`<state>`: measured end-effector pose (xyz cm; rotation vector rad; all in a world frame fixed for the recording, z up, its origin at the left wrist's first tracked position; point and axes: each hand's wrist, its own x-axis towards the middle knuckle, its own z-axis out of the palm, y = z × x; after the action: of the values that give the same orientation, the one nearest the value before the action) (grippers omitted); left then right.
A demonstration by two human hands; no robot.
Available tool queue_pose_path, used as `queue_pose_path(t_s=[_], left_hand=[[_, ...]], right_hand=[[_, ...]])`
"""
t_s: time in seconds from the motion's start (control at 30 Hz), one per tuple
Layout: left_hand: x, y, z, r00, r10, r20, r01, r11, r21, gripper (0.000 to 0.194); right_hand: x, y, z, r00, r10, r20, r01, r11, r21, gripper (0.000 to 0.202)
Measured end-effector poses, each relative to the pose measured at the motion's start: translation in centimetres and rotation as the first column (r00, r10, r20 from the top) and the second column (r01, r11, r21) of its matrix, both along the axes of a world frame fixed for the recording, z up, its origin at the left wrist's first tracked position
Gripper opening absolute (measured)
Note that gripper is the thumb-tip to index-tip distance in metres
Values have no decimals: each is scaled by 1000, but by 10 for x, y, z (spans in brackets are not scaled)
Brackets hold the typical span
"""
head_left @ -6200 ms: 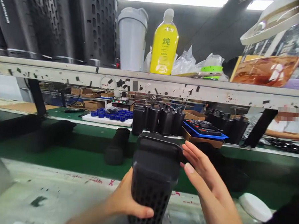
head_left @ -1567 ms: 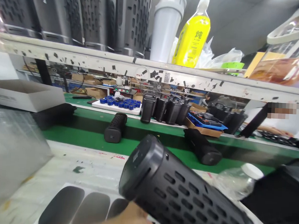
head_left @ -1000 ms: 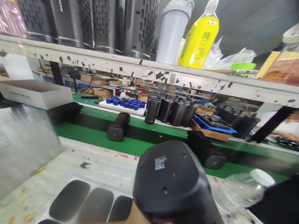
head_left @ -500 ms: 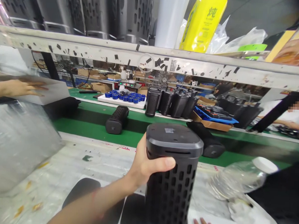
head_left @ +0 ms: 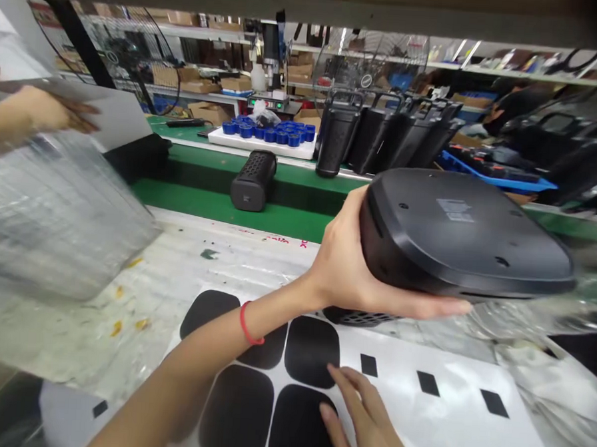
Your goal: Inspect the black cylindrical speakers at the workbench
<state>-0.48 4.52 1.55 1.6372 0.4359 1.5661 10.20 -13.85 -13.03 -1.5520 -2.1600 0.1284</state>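
Presently held: black speaker (head_left: 458, 232), clasped by the left hand (head_left: 346, 273) above the worktop's far edge, flat end cap turned up toward the camera, long axis running down and away from it, perforated body mostly hidden. Right hand (head_left: 368, 420) lay open, fingertips pressing the white sticker sheet (head_left: 449, 405) beside black rounded pads (head_left: 312, 341). Second speaker (head_left: 253, 179) lay on the green belt (head_left: 199, 201).
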Motion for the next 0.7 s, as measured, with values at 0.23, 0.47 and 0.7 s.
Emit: queue_pose_path(t_s=[0.23,0.47,0.7], left_hand=[[2,-10,1,998,-40,38,40,999,0,93],[3,-15,1,999,-31,35,30,999,32,88],[3,-8,-3,999,38,21,-38,999,2,88]], right_hand=[[-26,-15,-19,981,-183,66,186,982,-46,33],[-33,-28,-20,947,-239,216,251,968,-28,43],[-24,-33,-16,989,-147,-32,135,962,-237,25]])
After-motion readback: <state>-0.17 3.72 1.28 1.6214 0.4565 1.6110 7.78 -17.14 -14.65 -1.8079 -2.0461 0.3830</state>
